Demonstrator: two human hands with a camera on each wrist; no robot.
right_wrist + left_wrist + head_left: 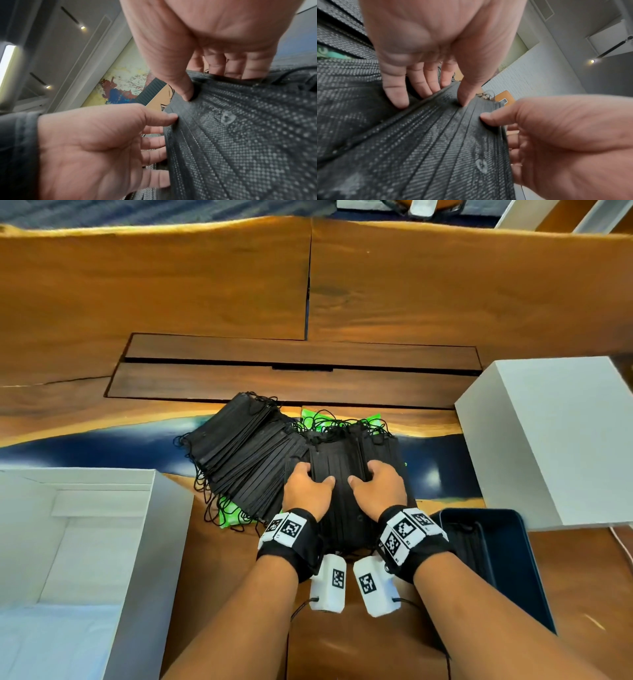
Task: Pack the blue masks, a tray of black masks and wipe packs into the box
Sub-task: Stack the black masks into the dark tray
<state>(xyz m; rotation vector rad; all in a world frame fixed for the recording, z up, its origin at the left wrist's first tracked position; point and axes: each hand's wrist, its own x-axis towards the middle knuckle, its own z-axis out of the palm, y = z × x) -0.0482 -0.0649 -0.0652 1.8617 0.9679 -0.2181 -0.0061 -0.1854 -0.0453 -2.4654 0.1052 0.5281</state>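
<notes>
A stack of black masks point(339, 474) lies mid-table, gripped from both sides by my hands. My left hand point(305, 484) has its thumb on top and its fingers curled round the left edge; my right hand point(376, 481) mirrors it on the right edge. The left wrist view shows my left hand point(433, 93) pinching the pleated stack point(428, 148), and the right wrist view shows my right hand point(205, 83) doing likewise on the stack point(240, 135). More black masks point(239, 453) fan out to the left over green wipe packs point(229, 513). The open white box point(144, 542) holds pale blue masks point(51, 642).
A dark blue tray point(513, 577) with a few black masks in it sits at my right forearm. The white box lid point(555, 440) stands behind it at the right. Another green wipe pack point(373, 419) peeks out behind the stack. Bare wood stretches beyond.
</notes>
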